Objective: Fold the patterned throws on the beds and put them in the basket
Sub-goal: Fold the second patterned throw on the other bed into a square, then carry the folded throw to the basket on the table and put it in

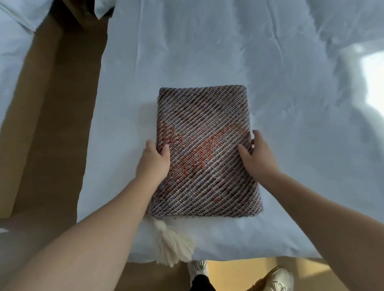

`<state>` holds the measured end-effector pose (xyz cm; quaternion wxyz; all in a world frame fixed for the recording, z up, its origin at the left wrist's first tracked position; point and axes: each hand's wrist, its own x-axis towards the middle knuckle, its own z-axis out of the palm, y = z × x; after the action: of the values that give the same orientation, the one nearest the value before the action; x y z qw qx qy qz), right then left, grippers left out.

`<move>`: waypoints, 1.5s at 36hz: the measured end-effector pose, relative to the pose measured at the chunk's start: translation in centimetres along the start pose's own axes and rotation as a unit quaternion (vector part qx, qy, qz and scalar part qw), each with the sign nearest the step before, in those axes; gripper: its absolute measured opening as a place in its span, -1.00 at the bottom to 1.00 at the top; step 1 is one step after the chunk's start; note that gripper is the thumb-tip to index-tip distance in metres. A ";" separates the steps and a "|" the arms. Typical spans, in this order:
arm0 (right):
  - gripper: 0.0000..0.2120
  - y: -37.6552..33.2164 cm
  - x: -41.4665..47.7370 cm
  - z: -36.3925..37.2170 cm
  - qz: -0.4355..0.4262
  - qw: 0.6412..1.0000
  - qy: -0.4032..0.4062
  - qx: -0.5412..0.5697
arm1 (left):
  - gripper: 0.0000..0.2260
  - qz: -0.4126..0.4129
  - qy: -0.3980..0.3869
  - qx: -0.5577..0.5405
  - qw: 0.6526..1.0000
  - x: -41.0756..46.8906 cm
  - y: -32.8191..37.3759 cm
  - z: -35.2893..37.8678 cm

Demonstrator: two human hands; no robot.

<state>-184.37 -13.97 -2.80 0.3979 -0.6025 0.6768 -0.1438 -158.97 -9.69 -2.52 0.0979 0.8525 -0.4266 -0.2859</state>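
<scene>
A patterned throw (202,132), woven in dark and pale diagonal stripes with orange patches, lies folded into a thick rectangle on the white bed (270,55). A cream tassel (173,241) hangs from its near left corner over the bed's edge. My left hand (153,163) grips the throw's left edge, thumb on top and fingers tucked along the side. My right hand (255,155) grips the right edge the same way, thumb lying on the fabric. No basket is in view.
A second white bed (5,54) stands at the left, across a strip of brown floor (49,128). My feet in pale shoes (276,281) show below the bed's near edge. Bright sunlight falls on the sheet at the right (378,84).
</scene>
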 end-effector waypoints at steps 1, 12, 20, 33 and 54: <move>-0.43 -0.3 0.9 0.2 0.022 1.000 0.004 0.018 | -0.49 -0.010 -0.015 -0.017 1.000 0.7 0.0 -0.1; -0.48 -1.3 4.4 1.7 0.103 0.986 0.026 0.126 | -0.18 -0.078 -0.124 -0.243 0.959 5.3 0.3 -0.5; -0.63 -2.0 3.9 0.9 0.100 0.983 0.031 0.150 | -0.61 -0.028 -0.087 -0.315 0.945 4.1 0.9 -0.9; -0.67 -6.3 -6.5 -14.7 0.071 0.972 0.130 0.183 | -0.54 0.191 -0.052 -0.136 0.971 -6.0 15.2 -9.6; -0.70 6.1 -36.7 -54.5 0.065 0.869 0.443 0.211 | -0.61 0.463 -0.199 -0.181 0.845 -41.6 50.8 -6.1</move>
<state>-229.07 6.07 41.48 0.1827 -0.3320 0.7730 -0.5088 -209.23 -8.90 40.08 0.2839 0.4481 -0.7226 -0.4432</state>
